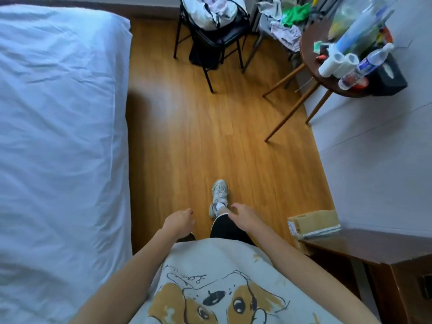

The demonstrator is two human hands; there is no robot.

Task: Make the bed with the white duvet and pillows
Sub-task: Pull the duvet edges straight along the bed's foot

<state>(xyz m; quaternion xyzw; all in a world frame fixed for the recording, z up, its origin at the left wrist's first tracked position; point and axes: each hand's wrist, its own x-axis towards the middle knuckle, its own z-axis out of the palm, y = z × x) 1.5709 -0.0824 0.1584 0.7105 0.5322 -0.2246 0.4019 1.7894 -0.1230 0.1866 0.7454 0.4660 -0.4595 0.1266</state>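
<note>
White duvet (58, 141) spread across the bed at the left, rumpled but already reaching the near side edge and hanging just over it, probably so that only smoothing is left. No pillows in view; whether set at the head, impossible to tell. Left hand (180, 220) and right hand (243, 217) low in front of the body, apart from each other, fingers loosely curled and holding nothing, well clear of the duvet. One sneaker (219, 197) forward on the wooden floor (198, 127), as if walking along the bedside toward the far end. Beyond, black chair (215, 40) heaped with clothes and a round table (327, 73) crowded with bottles near the wall. Cardboard box (313, 223) at the right beside a dark cabinet (374, 251).
</note>
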